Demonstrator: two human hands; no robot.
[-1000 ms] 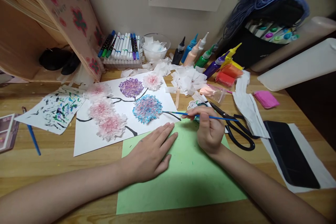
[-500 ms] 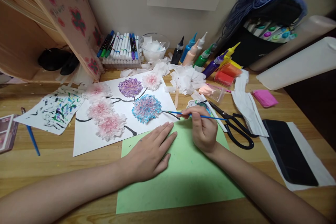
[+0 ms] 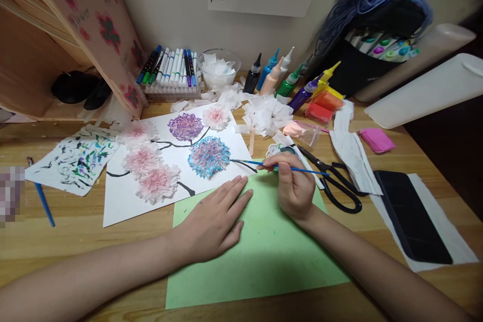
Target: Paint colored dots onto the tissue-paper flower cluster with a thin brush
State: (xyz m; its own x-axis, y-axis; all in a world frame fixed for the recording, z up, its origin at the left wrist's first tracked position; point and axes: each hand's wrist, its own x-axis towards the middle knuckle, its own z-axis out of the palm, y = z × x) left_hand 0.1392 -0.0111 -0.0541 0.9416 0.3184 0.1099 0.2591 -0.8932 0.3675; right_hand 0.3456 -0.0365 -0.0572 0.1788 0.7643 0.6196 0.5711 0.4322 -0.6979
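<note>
Green paper (image 3: 260, 256) lies near under our flat, open left hand (image 3: 211, 224); our right hand (image 3: 296, 188) pinches the brush (image 3: 279, 166), tip at the blue flower (image 3: 209, 156): we'd dab lightly, wrist braced

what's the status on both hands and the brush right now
Left hand flat on green paper. Right hand in a grip on blue paintbrush, tip at blue tissue flower. Scissors just beside right hand.

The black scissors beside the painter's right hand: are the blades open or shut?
Shut. The scissors lie flat on the table, blades together in one dark line behind the right hand.
</note>
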